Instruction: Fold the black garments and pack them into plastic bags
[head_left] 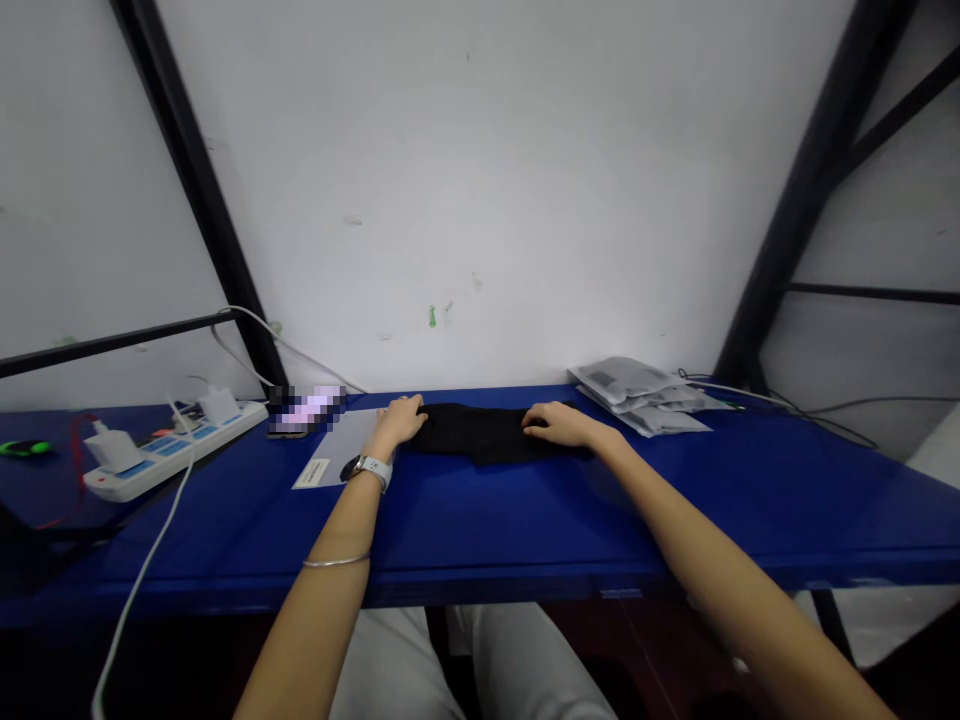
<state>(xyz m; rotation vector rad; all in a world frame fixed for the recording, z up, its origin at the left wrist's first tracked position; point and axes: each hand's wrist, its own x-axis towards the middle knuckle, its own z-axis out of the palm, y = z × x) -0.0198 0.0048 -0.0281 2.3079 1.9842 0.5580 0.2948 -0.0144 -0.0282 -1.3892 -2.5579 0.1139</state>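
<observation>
A black folded cloth garment (480, 432) lies flat in a wide strip on the blue table; its exact kind does not show. At its left end my left hand (403, 418) is closed on the edge, with a watch and a thin bangle on that arm. My right hand (559, 422) has its fingers bent down onto the cloth near the right end, gripping it. Beneath my left wrist is a frosted plastic bag (341, 445) with a white label, partly covered by the hand.
A stack of packed frosted bags (637, 392) sits at the back right of the blue table (510, 530). On the left are a phone (304, 410), a white power strip (180, 450) with chargers, loose cables and a green-black tool (25, 448). Black frame posts flank the wall.
</observation>
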